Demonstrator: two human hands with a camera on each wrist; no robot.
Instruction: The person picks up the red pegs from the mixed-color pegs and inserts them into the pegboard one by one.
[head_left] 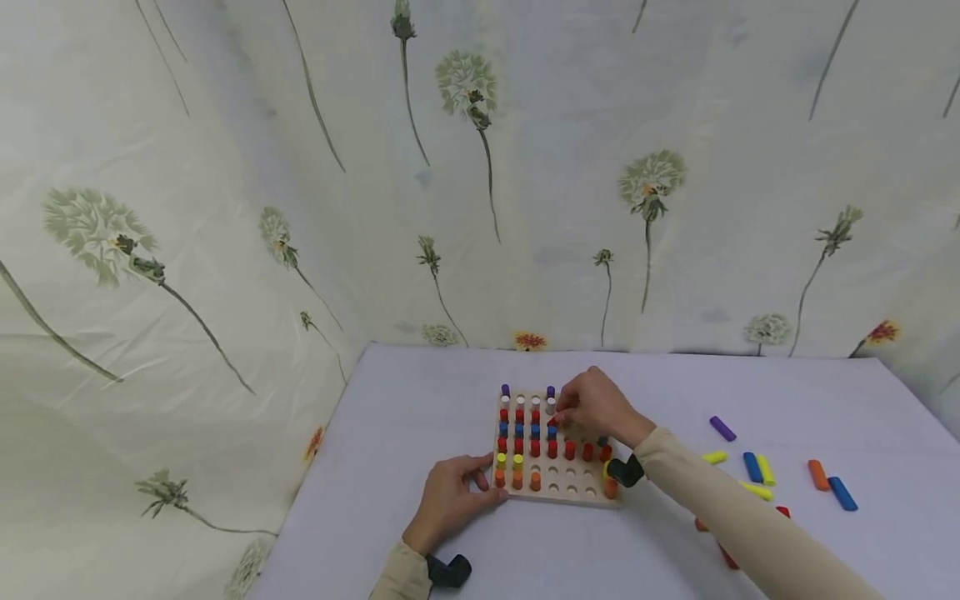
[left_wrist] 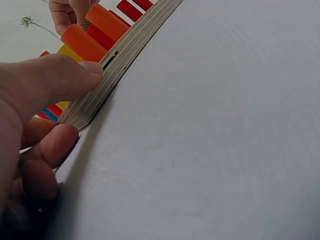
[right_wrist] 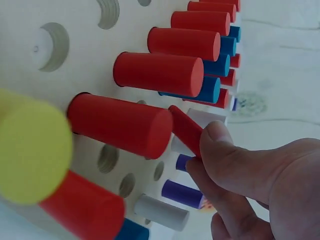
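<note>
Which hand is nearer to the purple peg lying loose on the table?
Right. The right hand pinches a red peg over the board, toward the purple peg. The left hand holds the board's far-left corner.

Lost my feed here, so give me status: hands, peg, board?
Left hand steadies pegboard edge. Right hand pinches red peg over board. Neighbouring pegs crowd it.
</note>
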